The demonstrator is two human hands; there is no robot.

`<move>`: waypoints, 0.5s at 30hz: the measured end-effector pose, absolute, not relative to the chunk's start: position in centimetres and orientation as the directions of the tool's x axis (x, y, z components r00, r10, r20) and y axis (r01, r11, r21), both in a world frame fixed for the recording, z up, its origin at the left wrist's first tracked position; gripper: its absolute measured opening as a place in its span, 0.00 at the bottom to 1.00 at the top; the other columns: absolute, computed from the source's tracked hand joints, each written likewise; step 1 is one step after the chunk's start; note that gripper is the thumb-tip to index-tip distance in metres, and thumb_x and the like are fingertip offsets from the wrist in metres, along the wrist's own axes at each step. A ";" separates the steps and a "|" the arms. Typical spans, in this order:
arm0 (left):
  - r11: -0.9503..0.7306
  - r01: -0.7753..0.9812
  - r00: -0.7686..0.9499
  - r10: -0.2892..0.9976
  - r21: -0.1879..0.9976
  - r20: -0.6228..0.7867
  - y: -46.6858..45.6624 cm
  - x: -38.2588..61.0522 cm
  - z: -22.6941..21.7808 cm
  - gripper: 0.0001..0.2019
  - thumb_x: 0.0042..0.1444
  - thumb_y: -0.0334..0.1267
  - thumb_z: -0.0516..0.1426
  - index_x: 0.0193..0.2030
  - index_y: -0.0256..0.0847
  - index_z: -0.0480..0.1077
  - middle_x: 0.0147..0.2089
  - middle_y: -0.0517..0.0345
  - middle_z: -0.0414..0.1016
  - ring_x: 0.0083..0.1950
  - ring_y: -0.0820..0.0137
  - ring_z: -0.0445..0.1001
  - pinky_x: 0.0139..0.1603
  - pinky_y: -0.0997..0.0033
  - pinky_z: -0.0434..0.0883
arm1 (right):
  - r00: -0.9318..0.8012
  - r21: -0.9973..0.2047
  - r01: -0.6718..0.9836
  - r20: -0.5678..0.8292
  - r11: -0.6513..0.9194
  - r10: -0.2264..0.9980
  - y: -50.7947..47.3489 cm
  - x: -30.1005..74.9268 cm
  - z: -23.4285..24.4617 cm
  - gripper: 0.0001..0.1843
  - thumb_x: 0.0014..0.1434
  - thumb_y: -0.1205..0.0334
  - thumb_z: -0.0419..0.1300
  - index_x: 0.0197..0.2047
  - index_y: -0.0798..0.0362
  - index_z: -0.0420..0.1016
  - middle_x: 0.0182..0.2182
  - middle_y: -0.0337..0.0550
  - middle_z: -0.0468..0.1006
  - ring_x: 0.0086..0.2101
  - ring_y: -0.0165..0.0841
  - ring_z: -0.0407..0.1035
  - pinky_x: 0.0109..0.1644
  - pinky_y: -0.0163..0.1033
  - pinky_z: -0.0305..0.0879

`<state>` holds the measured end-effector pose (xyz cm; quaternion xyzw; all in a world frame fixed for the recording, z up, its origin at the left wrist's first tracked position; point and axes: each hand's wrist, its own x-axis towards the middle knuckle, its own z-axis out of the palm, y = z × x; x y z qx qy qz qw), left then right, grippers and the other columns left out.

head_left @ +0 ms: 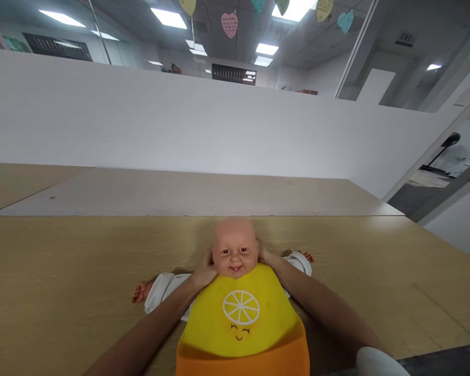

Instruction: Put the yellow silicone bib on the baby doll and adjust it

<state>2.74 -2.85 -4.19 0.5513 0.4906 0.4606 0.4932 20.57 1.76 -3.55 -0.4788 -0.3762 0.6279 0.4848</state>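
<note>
A baby doll (235, 235) lies face up on the wooden table, its head toward the wall and its white-sleeved arms spread out to both sides. Over its chest is a yellow bib (209, 308) with a lemon-slice print and an orange pocket (243, 365) at the bottom. My left hand (206, 270) is against the left side of the doll's neck, at the bib's upper edge. On the other side of the neck, my right hand (262, 251) reaches in behind the head. The fingers of both hands are hidden behind the doll.
The wooden table (82, 250) stretches out to both sides. Behind it, a lighter panel (203, 193) meets a white wall (180, 125) topped with glass. Paper hearts (229, 25) hang above. A doorway with a black lamp (450, 140) beyond it is at the right.
</note>
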 end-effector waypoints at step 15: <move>-0.229 0.499 0.088 0.973 0.836 0.214 -2.8 1.7 -3.8 0.33 0.57 0.34 0.48 0.71 0.34 0.56 0.66 0.42 0.69 0.65 0.59 0.69 0.68 0.56 0.63 | 0.102 -0.933 0.199 0.324 0.300 0.940 1.8 22.8 -4.9 0.21 0.59 0.41 0.52 0.33 0.53 0.64 0.29 0.39 0.69 0.33 0.30 0.63 0.40 0.36 0.61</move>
